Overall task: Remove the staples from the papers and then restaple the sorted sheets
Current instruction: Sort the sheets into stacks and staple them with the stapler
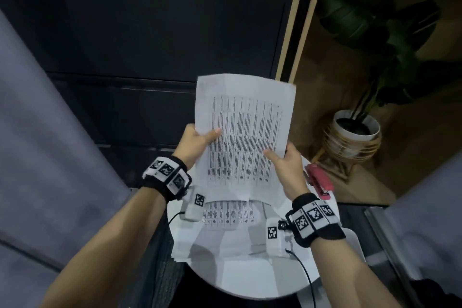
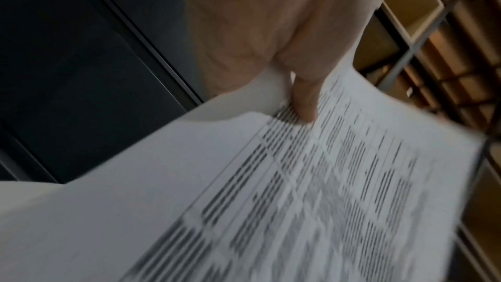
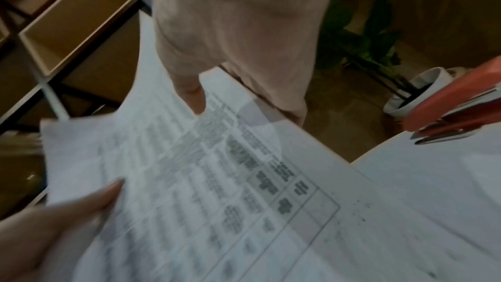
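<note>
Both hands hold up a printed sheet with a table of text (image 1: 245, 130) above the round white table (image 1: 250, 280). My left hand (image 1: 197, 141) pinches its left edge, thumb on the printed face (image 2: 306, 102). My right hand (image 1: 285, 160) pinches the right edge, thumb on top (image 3: 189, 93). The same sheet (image 2: 298, 190) fills the left wrist view, and the sheet (image 3: 203, 179) is blurred in the right wrist view. More printed sheets (image 1: 230, 215) lie on the table under the hands. A red stapler (image 1: 320, 181) lies at the table's right edge, the stapler (image 3: 461, 104) also showing beside the right hand.
A potted plant in a white pot (image 1: 355, 130) stands on the floor to the right. Dark cabinet fronts (image 1: 150, 32) fill the background. Grey upholstery (image 1: 45, 132) lies to the left and more at the lower right (image 1: 430, 220). Cables run from the wrist cameras across the table.
</note>
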The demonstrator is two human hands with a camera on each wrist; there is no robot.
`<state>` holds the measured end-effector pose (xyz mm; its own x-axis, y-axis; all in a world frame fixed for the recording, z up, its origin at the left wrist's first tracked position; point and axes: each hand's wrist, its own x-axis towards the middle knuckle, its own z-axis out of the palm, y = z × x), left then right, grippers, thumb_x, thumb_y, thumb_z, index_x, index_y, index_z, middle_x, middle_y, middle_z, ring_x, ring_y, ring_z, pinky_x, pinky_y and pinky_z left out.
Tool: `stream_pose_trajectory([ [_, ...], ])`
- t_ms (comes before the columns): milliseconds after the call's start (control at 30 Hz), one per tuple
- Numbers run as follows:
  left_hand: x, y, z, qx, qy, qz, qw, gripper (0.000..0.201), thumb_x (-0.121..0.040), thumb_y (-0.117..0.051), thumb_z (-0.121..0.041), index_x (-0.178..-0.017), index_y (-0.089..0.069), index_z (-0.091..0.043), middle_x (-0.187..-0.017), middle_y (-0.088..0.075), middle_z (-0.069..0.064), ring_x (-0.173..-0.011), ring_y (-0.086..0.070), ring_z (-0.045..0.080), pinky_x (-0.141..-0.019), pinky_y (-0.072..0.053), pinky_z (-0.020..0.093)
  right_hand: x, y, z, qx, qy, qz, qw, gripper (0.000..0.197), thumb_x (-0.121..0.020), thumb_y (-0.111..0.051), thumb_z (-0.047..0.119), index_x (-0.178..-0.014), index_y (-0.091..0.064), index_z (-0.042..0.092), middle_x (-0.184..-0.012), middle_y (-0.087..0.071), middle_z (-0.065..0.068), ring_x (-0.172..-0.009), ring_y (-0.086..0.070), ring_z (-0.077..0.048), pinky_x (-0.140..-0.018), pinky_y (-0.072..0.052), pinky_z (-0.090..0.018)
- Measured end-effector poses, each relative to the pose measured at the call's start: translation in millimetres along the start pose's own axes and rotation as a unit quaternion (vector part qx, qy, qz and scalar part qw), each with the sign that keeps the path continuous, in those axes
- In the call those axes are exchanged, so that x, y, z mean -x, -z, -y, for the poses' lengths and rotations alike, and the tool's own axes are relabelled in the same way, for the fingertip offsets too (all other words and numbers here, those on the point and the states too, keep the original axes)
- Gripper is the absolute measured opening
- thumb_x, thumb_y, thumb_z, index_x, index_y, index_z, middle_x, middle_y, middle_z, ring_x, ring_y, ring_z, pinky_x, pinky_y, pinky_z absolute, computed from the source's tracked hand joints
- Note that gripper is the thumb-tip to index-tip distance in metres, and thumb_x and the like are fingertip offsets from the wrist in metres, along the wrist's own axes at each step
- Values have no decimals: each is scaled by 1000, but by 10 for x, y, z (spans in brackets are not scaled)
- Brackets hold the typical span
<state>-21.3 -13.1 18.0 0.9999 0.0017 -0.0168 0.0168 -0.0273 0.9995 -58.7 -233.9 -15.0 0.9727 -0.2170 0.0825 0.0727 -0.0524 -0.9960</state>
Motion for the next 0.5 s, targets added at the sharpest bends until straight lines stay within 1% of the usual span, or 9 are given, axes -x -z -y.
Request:
stream_pose_trajectory([
  [100,-64,67,-72,-25,70,41,996,57,-73,-83,-37,-116,-62,-8,-108,-71,1,-101,-67,14,-100,-49,35,-199,327,-102,-12,-31,-141,989,21,-91,-58,0,-109,-62,8,-98,-64,0,-88,-60,-10,-68,-46,-5],
  [133,-103,84,-1,-43,107,64,991,61,-66,-86,-41,-113,-63,-10,-105,-72,-1,-101,-66,14,-100,-48,35,-292,470,-218,9,-53,-193,980,18,-90,-59,3,-107,-64,8,-96,-64,-3,-87,-60,-14,-66,-48,-8],
  [167,-137,103,109,-57,148,85,984,72,-58,-88,-45,-115,-62,-10,-109,-71,0,-105,-65,17,-101,-47,39,-376,594,-350,58,-75,-231,968,16,-87,-61,12,-102,-65,9,-97,-65,-6,-88,-62,-21,-71,-54,-17],
  [200,-185,110,263,-86,185,107,973,84,-52,-89,-49,-120,-60,-10,-116,-69,3,-110,-63,22,-102,-46,43,-462,720,-515,137,-108,-248,953,25,-81,-62,26,-96,-68,8,-99,-67,-11,-94,-63,-29,-79,-56,-29],
  [267,-158,40,514,-152,225,125,954,84,-59,-87,-50,-124,-55,-7,-123,-65,6,-111,-61,24,-95,-50,42,-584,935,-860,310,-182,-250,899,48,-73,-58,51,-91,-71,8,-108,-66,-17,-106,-61,-38,-92,-51,-48],
  [300,-136,-3,622,-198,231,115,946,75,-69,-82,-48,-124,-53,-4,-123,-63,5,-110,-60,25,-88,-52,38,-585,999,-925,354,-211,-244,878,56,-77,-59,57,-96,-71,6,-113,-64,-19,-110,-59,-40,-95,-48,-50],
  [333,-24,-76,623,-233,241,108,936,72,-77,-77,-44,-126,-49,-1,-126,-61,6,-112,-59,28,-88,-52,38,-556,1026,-926,375,-229,-235,867,62,-83,-58,60,-102,-69,2,-115,-63,-21,-112,-57,-41,-96,-47,-49],
  [433,117,-219,733,-238,296,108,919,93,-82,-73,-41,-148,-23,1,-149,-37,21,-135,-39,37,-108,-37,46,-497,1044,-889,398,-241,-196,863,55,-95,-52,47,-108,-63,-5,-113,-63,-27,-108,-60,-42,-92,-47,-47],
  [500,113,-248,839,-209,311,98,922,100,-81,-75,-36,-150,-14,1,-154,-27,21,-141,-29,37,-114,-29,47,-540,1042,-923,423,-248,-168,855,43,-96,-54,34,-108,-62,-7,-110,-65,-26,-105,-62,-42,-89,-48,-47],
])
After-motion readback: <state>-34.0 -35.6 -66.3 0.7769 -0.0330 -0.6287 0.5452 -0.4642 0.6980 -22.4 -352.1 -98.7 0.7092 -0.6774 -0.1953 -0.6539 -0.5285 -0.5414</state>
